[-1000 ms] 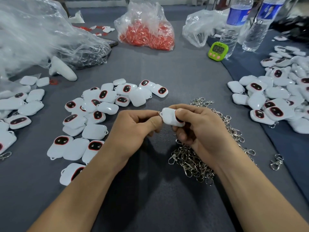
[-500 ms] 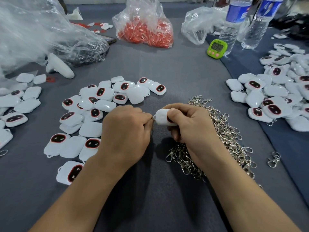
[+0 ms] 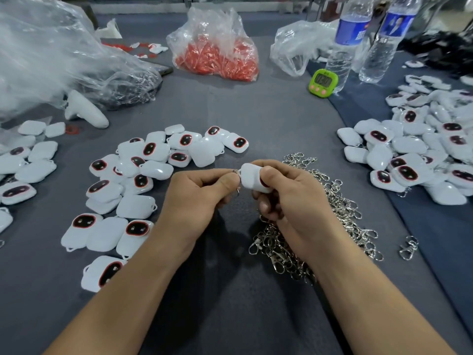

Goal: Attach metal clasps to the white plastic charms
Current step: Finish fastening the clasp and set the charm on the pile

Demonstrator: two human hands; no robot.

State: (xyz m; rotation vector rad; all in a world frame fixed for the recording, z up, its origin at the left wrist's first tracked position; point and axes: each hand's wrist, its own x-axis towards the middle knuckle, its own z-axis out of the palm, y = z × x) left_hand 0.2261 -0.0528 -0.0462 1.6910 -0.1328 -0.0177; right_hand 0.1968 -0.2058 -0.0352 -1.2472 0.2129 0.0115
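My right hand (image 3: 289, 198) grips a white plastic charm (image 3: 250, 176) above the table's middle, its dark oval face turned toward my palm. My left hand (image 3: 197, 196) pinches a small metal clasp (image 3: 236, 172) right at the charm's left corner; most of the clasp is hidden by my fingers. A heap of loose metal clasps (image 3: 332, 221) lies under and behind my right hand. Several white charms (image 3: 143, 175) lie scattered to the left, and another pile of charms (image 3: 422, 155) sits at the right.
A bag of red parts (image 3: 217, 55) and crumpled clear plastic (image 3: 51, 60) lie at the back. A green timer (image 3: 323, 80) stands by two water bottles (image 3: 345, 39). One stray clasp (image 3: 409, 248) lies at the right on the grey cloth.
Both hands stay together at the charm. The left thumb and finger have shifted slightly on the clasp, and the charm has turned a little in my right hand.
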